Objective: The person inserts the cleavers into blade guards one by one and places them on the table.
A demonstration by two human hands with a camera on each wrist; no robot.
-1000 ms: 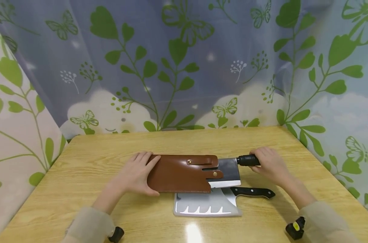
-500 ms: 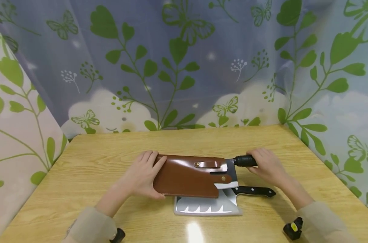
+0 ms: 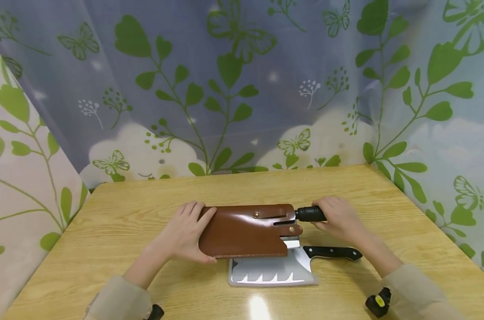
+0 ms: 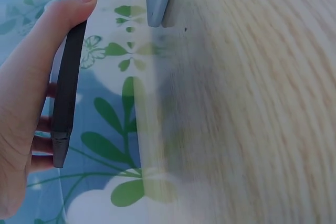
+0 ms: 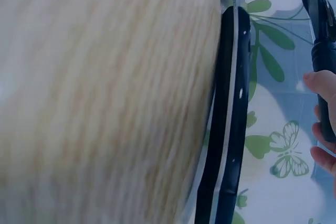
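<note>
My left hand (image 3: 186,233) grips the closed left end of a brown leather sheath (image 3: 242,231), thumb at the near edge and fingers at the far edge. In the left wrist view the sheath (image 4: 68,87) is held up off the table. Nearly all of a cleaver's blade (image 3: 292,244) is inside the sheath, with a narrow strip showing at the right opening. My right hand (image 3: 339,218) holds the cleaver's black handle (image 3: 311,214). A sheath strap (image 3: 290,230) with a brass snap lies across that opening.
A second cleaver (image 3: 270,271), its blade in a clear cover, lies on the wooden table (image 3: 146,191) just nearer than the sheath. Its black riveted handle (image 3: 334,252) points right, below my right hand. A patterned curtain (image 3: 242,106) stands along the table's back.
My right hand has moved left, sliding the cleaver's blade deeper into the sheath. My left hand and the sheath have shifted slightly right. The second cleaver has stayed put.
</note>
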